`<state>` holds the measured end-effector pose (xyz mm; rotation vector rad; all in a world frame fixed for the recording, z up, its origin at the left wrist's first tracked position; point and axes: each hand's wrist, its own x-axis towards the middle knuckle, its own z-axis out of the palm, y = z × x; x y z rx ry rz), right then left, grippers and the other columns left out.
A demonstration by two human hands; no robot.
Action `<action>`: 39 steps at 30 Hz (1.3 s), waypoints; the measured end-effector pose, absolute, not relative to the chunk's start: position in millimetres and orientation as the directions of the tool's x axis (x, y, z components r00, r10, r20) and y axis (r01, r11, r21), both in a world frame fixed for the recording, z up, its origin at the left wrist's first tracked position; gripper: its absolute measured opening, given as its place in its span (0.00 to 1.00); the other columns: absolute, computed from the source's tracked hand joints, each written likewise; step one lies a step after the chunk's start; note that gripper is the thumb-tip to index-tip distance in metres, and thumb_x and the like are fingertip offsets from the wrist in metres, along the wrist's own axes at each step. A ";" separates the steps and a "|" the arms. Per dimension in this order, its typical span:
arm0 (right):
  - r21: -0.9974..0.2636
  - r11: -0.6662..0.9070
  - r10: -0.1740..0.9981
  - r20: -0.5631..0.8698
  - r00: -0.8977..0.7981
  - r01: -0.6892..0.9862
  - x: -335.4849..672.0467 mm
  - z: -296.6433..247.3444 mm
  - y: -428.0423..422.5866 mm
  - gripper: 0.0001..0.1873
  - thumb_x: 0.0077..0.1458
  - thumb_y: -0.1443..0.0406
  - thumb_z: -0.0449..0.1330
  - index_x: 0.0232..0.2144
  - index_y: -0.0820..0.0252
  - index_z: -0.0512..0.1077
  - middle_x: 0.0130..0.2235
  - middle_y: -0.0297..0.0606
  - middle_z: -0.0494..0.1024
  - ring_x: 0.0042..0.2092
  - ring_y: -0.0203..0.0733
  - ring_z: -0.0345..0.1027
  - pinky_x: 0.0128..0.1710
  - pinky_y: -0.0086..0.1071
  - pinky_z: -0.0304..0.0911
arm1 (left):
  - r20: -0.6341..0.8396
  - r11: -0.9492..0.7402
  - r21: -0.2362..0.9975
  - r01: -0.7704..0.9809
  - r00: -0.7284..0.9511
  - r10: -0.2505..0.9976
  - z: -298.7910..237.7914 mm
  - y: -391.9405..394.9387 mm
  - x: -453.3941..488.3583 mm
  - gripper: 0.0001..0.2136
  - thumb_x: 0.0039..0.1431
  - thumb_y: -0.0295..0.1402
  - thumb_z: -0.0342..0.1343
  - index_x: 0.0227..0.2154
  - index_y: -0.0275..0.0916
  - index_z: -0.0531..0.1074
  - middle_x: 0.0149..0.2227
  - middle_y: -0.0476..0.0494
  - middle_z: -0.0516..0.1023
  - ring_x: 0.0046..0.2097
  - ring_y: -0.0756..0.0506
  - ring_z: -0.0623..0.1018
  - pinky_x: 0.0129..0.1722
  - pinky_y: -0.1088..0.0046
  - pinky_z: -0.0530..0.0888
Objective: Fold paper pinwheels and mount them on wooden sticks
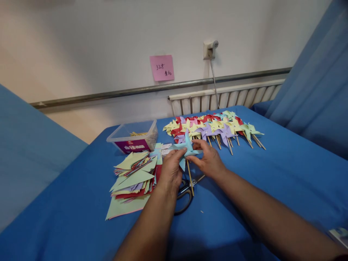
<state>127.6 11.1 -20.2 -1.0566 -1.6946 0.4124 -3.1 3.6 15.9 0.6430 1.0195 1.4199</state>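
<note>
A light blue paper pinwheel (186,146) on a thin wooden stick is held between both hands above the blue table (272,174). My left hand (171,169) pinches its left side with closed fingers. My right hand (208,159) grips its right side, fingers curled onto the paper. The stick (190,179) hangs down between the hands. Black-handled scissors (185,195) lie on the table just under my left wrist.
Several finished pinwheels (214,128) in yellow, red, purple and green lie in a row behind the hands. A pile of cut coloured paper (133,177) sits to the left. A clear plastic box (134,137) with sticks stands at the back left. Blue screens flank both sides.
</note>
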 end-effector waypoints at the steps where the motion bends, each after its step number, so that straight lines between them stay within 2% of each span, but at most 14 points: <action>1: -0.708 0.546 0.806 0.590 -0.049 0.448 128.1 -21.2 12.2 0.28 0.48 0.58 0.67 0.50 0.56 0.65 0.40 0.41 0.78 0.42 0.46 0.73 0.45 0.42 0.67 | -0.190 0.103 0.866 -0.489 -0.133 0.973 15.7 3.7 -3.0 0.10 0.35 0.28 0.68 0.22 0.33 0.74 0.24 0.46 0.77 0.25 0.50 0.73 0.28 0.75 0.68; 4: -0.739 0.530 0.819 0.573 -0.026 0.415 128.8 -21.9 13.5 0.27 0.48 0.56 0.66 0.49 0.57 0.66 0.39 0.41 0.78 0.41 0.46 0.73 0.43 0.41 0.67 | -0.208 0.116 0.860 -0.497 -0.133 0.969 15.7 4.0 -2.8 0.10 0.35 0.28 0.68 0.22 0.33 0.74 0.23 0.47 0.76 0.25 0.50 0.73 0.29 0.74 0.68; 6: -0.803 0.490 0.854 0.520 -0.004 0.340 127.9 -19.9 12.6 0.27 0.48 0.54 0.66 0.48 0.58 0.67 0.39 0.41 0.78 0.41 0.46 0.73 0.41 0.39 0.66 | -0.199 0.103 0.865 -0.490 -0.148 0.969 16.3 3.9 -3.0 0.10 0.35 0.29 0.68 0.22 0.34 0.73 0.23 0.47 0.76 0.26 0.50 0.73 0.30 0.74 0.68; 8: -0.889 0.408 0.907 0.421 0.021 0.208 126.0 -16.6 11.6 0.22 0.49 0.52 0.64 0.43 0.58 0.70 0.37 0.39 0.78 0.40 0.44 0.72 0.38 0.36 0.65 | -0.165 0.068 0.890 -0.450 -0.180 0.970 16.6 3.2 -3.2 0.10 0.35 0.29 0.69 0.21 0.34 0.73 0.23 0.48 0.76 0.26 0.51 0.73 0.31 0.75 0.68; 10: -0.955 0.294 0.956 0.294 0.008 0.040 124.2 -13.5 11.5 0.19 0.50 0.50 0.62 0.34 0.59 0.72 0.31 0.35 0.76 0.34 0.40 0.70 0.34 0.33 0.63 | -0.145 0.068 0.923 -0.379 -0.179 0.973 16.0 1.9 -3.0 0.11 0.35 0.31 0.69 0.21 0.34 0.73 0.22 0.48 0.75 0.25 0.51 0.72 0.29 0.74 0.68; 14: -0.973 0.123 0.990 0.133 -0.040 -0.195 124.1 -11.0 14.3 0.19 0.42 0.50 0.67 0.23 0.59 0.68 0.22 0.27 0.68 0.25 0.33 0.60 0.27 0.29 0.57 | -0.147 0.120 0.953 -0.278 -0.080 0.986 13.8 -0.8 -1.6 0.12 0.34 0.33 0.70 0.21 0.35 0.72 0.21 0.49 0.73 0.23 0.51 0.71 0.27 0.74 0.66; 16: -0.959 0.083 0.994 0.098 -0.045 -0.270 126.3 -11.3 16.0 0.19 0.39 0.52 0.70 0.23 0.59 0.68 0.22 0.27 0.70 0.26 0.33 0.61 0.28 0.29 0.57 | -0.163 0.147 0.936 -0.321 -0.025 0.986 14.0 -0.9 -1.6 0.11 0.36 0.32 0.69 0.22 0.35 0.73 0.22 0.48 0.74 0.25 0.50 0.72 0.28 0.74 0.67; 20: -0.916 0.001 0.994 0.043 -0.096 -0.402 132.3 -11.7 18.6 0.20 0.38 0.54 0.71 0.30 0.60 0.73 0.29 0.34 0.77 0.29 0.37 0.68 0.33 0.33 0.63 | -0.231 0.274 0.839 -0.471 0.149 0.962 18.3 1.1 -5.0 0.09 0.45 0.36 0.65 0.27 0.35 0.76 0.25 0.45 0.76 0.25 0.49 0.73 0.29 0.72 0.69; 23: -0.897 -0.002 0.994 0.045 -0.095 -0.442 135.1 -10.9 19.7 0.19 0.39 0.56 0.71 0.31 0.61 0.74 0.30 0.35 0.78 0.30 0.37 0.69 0.34 0.33 0.64 | -0.262 0.342 0.794 -0.503 0.226 0.938 21.6 1.1 -7.7 0.09 0.47 0.36 0.64 0.29 0.35 0.77 0.27 0.44 0.78 0.27 0.48 0.74 0.30 0.72 0.71; 28: -0.883 0.001 0.994 0.051 -0.095 -0.470 135.2 -8.8 19.1 0.19 0.39 0.55 0.71 0.32 0.61 0.74 0.31 0.34 0.79 0.31 0.37 0.71 0.36 0.33 0.64 | -0.203 0.290 0.834 -0.470 0.228 0.952 22.0 -2.0 -7.6 0.10 0.45 0.33 0.67 0.31 0.33 0.78 0.29 0.43 0.78 0.28 0.49 0.75 0.31 0.73 0.72; 33: -0.886 0.012 0.995 0.055 -0.079 -0.463 133.9 -8.6 17.6 0.19 0.39 0.56 0.71 0.31 0.60 0.74 0.30 0.34 0.78 0.30 0.37 0.70 0.34 0.32 0.65 | -0.235 0.304 0.847 -0.435 0.206 0.950 20.9 -1.2 -6.9 0.13 0.40 0.32 0.70 0.30 0.33 0.77 0.28 0.43 0.78 0.28 0.49 0.75 0.31 0.73 0.72; 39: -0.897 0.058 0.994 0.093 -0.059 -0.438 131.8 -9.3 18.4 0.19 0.39 0.55 0.71 0.31 0.60 0.73 0.30 0.34 0.78 0.30 0.37 0.69 0.34 0.33 0.65 | -0.220 0.293 0.842 -0.453 0.208 0.953 22.2 -1.4 -6.2 0.11 0.44 0.34 0.68 0.30 0.33 0.77 0.27 0.44 0.77 0.27 0.49 0.74 0.29 0.73 0.72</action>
